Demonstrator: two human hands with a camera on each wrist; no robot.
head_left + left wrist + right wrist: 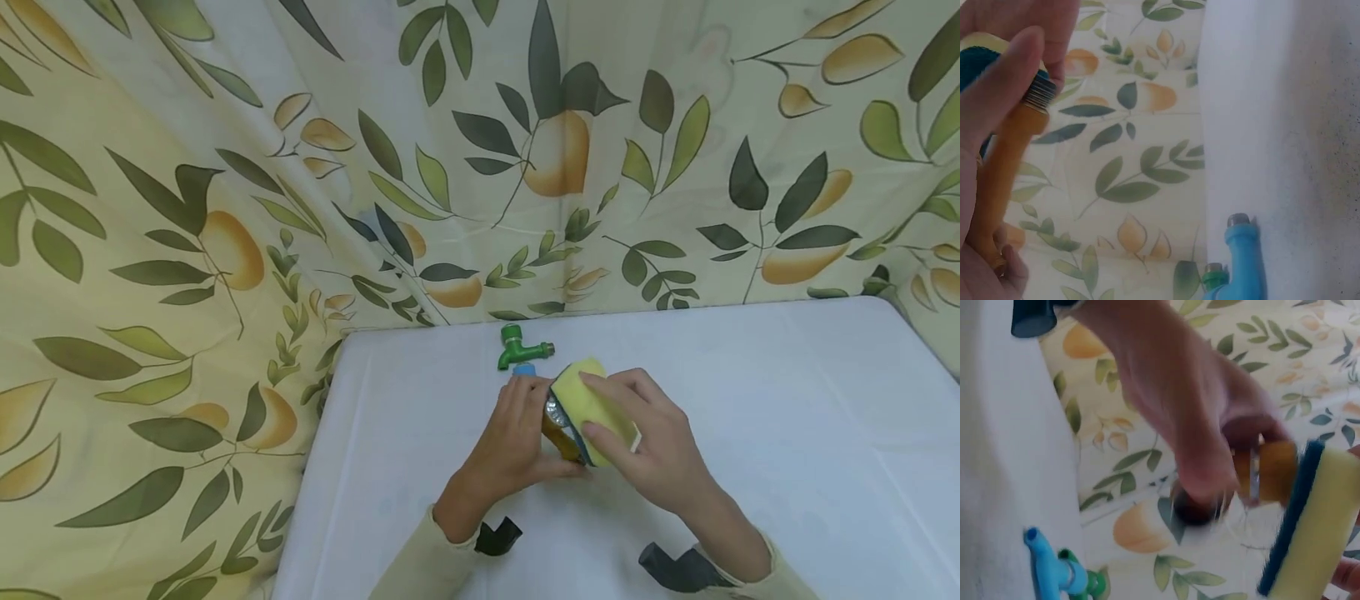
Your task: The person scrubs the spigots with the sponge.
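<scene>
Left hand (517,442) grips orange tap (1007,169) (mostly hidden); right hand (645,442) pinches sponge (592,404).

a green tap (522,347) and a blue tap (1242,261) lie on the white table (787,433) by the leaf-print curtain (187,208).

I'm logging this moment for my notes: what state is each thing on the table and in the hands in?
orange tap: held off the table, gripped by the left hand.
sponge: yellow with a blue scouring side, gripped by the right hand, pressed against the orange tap.
green tap: lying on the white table, untouched.
blue tap: lying on the table beside the green tap.
</scene>
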